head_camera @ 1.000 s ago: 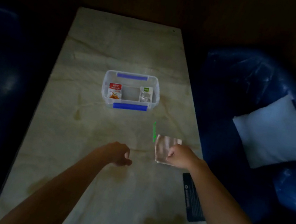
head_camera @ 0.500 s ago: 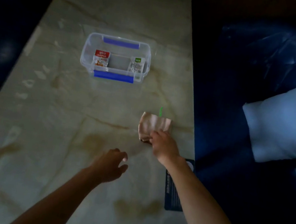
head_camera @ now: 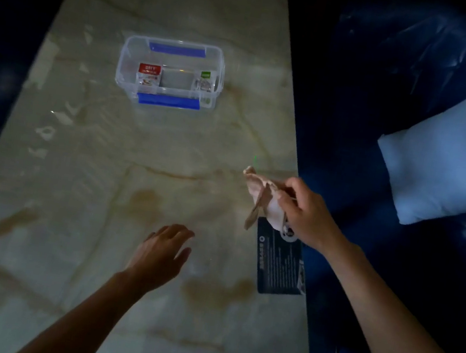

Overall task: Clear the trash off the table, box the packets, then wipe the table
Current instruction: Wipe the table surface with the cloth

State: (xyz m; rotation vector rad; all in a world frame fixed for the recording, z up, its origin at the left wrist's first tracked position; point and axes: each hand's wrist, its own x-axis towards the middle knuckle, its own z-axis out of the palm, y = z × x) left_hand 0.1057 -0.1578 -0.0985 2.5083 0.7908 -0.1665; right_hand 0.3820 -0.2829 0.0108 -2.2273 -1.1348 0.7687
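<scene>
Head view. The right hand [head_camera: 307,211], at right of centre, was closed in a pinch grip on a pale crumpled cloth [head_camera: 265,196], which hung from the fingers with its long axis running from upper left to lower right, its lower end dangling over the top corner of a dark printed card [head_camera: 280,263] at the right edge of the surface [head_camera: 102,186]. The left hand [head_camera: 163,252], lower centre, was spread and held nothing, hovering low over the marble (contact could not be confirmed). In the upper centre of the frame stood a clear box [head_camera: 170,73] with blue clips, holding a red packet [head_camera: 149,73] at its left and a green packet [head_camera: 205,80] at its right; no loose packets or trash showed on the marble. The wiping step therefore appeared to be in hand. The brownish stains [head_camera: 145,200] lay to the left of and below the cloth, nearer the empty left hand, so the cloth would probably need to travel leftward and down onto them.
</scene>
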